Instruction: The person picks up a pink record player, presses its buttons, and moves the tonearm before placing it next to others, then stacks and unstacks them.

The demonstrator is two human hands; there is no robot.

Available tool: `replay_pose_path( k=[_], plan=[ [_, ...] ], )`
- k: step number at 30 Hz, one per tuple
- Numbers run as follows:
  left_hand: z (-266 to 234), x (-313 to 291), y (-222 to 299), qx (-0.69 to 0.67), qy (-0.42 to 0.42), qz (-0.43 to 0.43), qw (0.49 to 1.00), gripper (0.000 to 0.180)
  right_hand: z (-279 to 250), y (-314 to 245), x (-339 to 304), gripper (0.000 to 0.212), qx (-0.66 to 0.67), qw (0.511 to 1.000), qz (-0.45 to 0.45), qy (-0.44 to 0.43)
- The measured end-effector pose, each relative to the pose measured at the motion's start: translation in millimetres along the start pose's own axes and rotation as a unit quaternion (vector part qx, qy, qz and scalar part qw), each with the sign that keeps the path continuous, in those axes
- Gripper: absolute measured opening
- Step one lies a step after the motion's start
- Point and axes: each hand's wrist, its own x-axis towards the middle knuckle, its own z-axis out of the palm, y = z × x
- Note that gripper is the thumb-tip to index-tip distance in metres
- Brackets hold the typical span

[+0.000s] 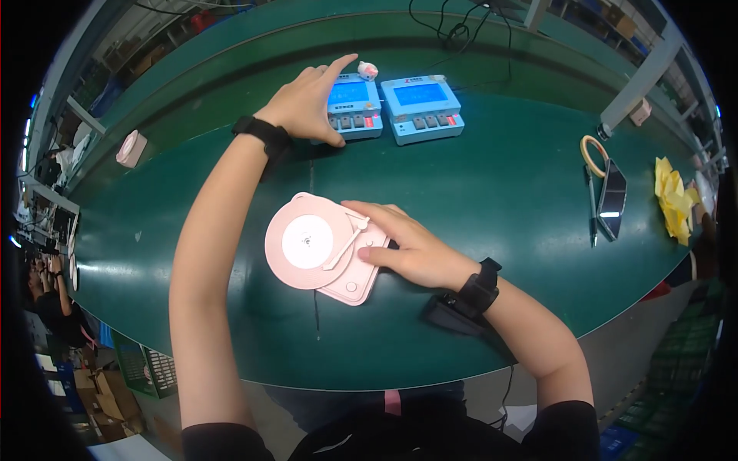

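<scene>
In the middle of the bench lies a pink mini record player (338, 250), with a round platter, a white centre disc and a small tone arm. My right hand (403, 244) grips its right side, thumb on the top face and fingers along the far edge. My left hand (307, 100) reaches to the back, thumb and forefinger spread wide around the left side of a blue tester box (357, 104) with a lit screen and a row of buttons. Whether the palm touches that box I cannot tell. A small white and pink figurine (367, 71) is on its top edge.
A second blue tester box (421, 107) stands right of the first. Farther right lie a tape roll (593, 156), a pen (591, 206), a dark phone-like slab (612, 200) and crumpled yellow paper (673, 201). A pink block (131, 148) sits far left; a black object (453, 316) lies under my right wrist.
</scene>
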Motion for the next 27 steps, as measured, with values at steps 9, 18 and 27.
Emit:
replay_pose_path(
  k=[9,18,27],
  plan=[
    [22.2,-72.1,-45.9,-0.138,0.173,0.050,0.974,0.109,-1.3,-4.4,-0.3,0.060,0.071,0.995,0.063,-0.010],
    [56.2,-173.4,-153.3,-0.702,0.309,-0.093,0.635,0.056,3.9,-4.2,1.9,0.062,0.076,0.995,0.063,-0.003],
    [60.5,-175.9,-159.9,-0.789,0.294,-0.065,0.535,0.041,3.6,-9.7,1.1,0.068,0.063,0.994,0.091,0.017]
  ],
)
